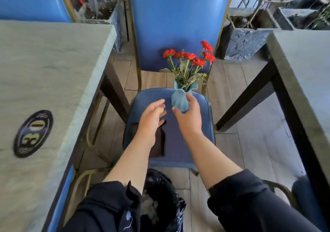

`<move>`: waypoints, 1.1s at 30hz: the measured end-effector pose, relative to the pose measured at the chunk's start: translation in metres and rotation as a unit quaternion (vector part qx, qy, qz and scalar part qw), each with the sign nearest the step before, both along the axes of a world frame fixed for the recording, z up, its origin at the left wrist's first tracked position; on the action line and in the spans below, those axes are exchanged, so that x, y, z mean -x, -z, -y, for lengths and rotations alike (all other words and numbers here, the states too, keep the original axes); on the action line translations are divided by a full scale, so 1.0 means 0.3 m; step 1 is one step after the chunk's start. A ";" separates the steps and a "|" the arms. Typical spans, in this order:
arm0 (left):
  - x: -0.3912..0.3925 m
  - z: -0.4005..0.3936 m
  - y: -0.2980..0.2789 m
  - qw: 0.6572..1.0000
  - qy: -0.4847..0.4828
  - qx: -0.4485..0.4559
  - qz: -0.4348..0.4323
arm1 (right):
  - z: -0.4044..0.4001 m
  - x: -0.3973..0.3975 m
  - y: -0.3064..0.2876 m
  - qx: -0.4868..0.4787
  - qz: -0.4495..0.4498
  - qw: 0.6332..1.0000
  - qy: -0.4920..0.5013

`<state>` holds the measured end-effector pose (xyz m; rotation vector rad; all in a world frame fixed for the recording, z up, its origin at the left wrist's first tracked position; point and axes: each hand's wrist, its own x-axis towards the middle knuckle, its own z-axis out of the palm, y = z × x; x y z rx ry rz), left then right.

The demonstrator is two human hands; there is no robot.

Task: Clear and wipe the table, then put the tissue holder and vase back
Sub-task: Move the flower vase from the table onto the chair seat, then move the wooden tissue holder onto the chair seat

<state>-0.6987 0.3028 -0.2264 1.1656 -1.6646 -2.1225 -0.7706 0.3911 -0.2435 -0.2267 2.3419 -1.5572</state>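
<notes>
We see soft, even daylight, brighter behind the chair back [178, 17] than near us. Shadows are weak; a faint one lies on the seat [175, 142] under the hands. The vase [179, 100], just beyond the right hand [189, 117], is fairly sharp. The table [44, 71] to the left bends and smears towards the edge, and its round label [33, 133] is blurred.

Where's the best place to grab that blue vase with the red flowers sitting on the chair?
Grip the blue vase around its round lower body, below the pinched neck and ruffled rim. It stands upright on the chair seat, so come from the near side at its right, where the right hand is already curved beside it. Probably avoid the red flowers, which would bend.
</notes>
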 end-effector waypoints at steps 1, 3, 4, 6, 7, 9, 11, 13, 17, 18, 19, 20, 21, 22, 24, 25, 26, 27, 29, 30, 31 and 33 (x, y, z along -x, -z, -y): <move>-0.058 -0.009 -0.054 1.000 -0.009 -0.001 -0.004 | 0.002 -0.056 -0.057 0.012 0.006 1.000 0.000; -0.189 -0.028 -0.161 1.000 -0.023 0.003 -0.010 | 0.003 -0.183 -0.168 0.035 0.012 0.999 0.001; -0.256 -0.034 -0.212 0.999 -0.029 0.004 -0.013 | 0.002 -0.250 -0.224 0.041 0.004 0.999 -0.005; -0.399 -0.042 -0.311 0.999 -0.038 0.002 -0.021 | -0.001 -0.394 -0.322 0.050 0.000 0.999 -0.020; -0.475 -0.043 -0.362 0.999 -0.042 0.007 -0.030 | -0.001 -0.470 -0.369 0.059 0.002 0.998 -0.027; -0.635 -0.037 -0.455 0.997 -0.051 0.024 -0.051 | 0.001 -0.630 -0.458 0.077 -0.002 0.996 -0.041; -0.807 -0.025 -0.546 0.995 -0.059 0.044 -0.073 | 0.011 -0.793 -0.540 0.084 -0.018 0.995 -0.057; -0.974 -0.014 -0.630 0.993 -0.067 0.056 -0.084 | 0.028 -0.951 -0.609 0.101 -0.024 0.992 -0.077; -1.305 0.027 -0.753 0.986 -0.098 0.092 -0.099 | 0.095 -1.244 -0.714 0.121 -0.048 0.986 -0.103; -1.380 0.041 -0.771 0.984 -0.106 0.094 -0.104 | 0.110 -1.311 -0.732 0.129 -0.042 0.985 -0.109; -1.473 0.066 -0.796 0.982 -0.119 0.098 -0.111 | 0.135 -1.396 -0.756 0.138 -0.039 0.982 -0.122; -1.540 0.086 -0.815 0.980 -0.130 0.099 -0.113 | 0.157 -1.455 -0.768 0.142 -0.035 0.981 -0.131; -1.579 0.098 -0.827 0.979 -0.138 0.099 -0.113 | 0.170 -1.488 -0.771 0.144 -0.031 0.979 -0.137; -1.637 0.120 -0.844 0.977 -0.150 0.100 -0.115 | 0.195 -1.538 -0.783 0.148 -0.031 0.977 -0.148; -1.761 0.171 -0.880 0.972 -0.169 0.104 -0.125 | 0.255 -1.639 -0.802 0.157 -0.035 0.973 -0.166; -1.815 0.201 -0.896 0.970 -0.179 0.106 -0.127 | 0.289 -1.685 -0.812 0.161 -0.037 0.970 -0.176; -1.866 0.232 -0.908 0.967 -0.190 0.105 -0.130 | 0.323 -1.727 -0.822 0.162 -0.037 0.968 -0.188; -1.914 0.265 -0.915 0.965 -0.202 0.103 -0.133 | 0.356 -1.766 -0.830 0.162 -0.039 0.966 -0.198; -1.996 0.330 -0.925 0.960 -0.224 0.103 -0.136 | 0.429 -1.827 -0.839 0.168 -0.038 0.962 -0.214; -2.031 0.362 -0.925 0.957 -0.234 0.102 -0.136 | 0.468 -1.854 -0.839 0.171 -0.036 0.960 -0.220; -2.062 0.399 -0.925 0.954 -0.245 0.102 -0.139 | 0.509 -1.879 -0.841 0.171 -0.036 0.958 -0.228; -2.112 0.478 -0.923 0.950 -0.258 0.105 -0.139 | 0.597 -1.920 -0.839 0.171 -0.039 0.955 -0.238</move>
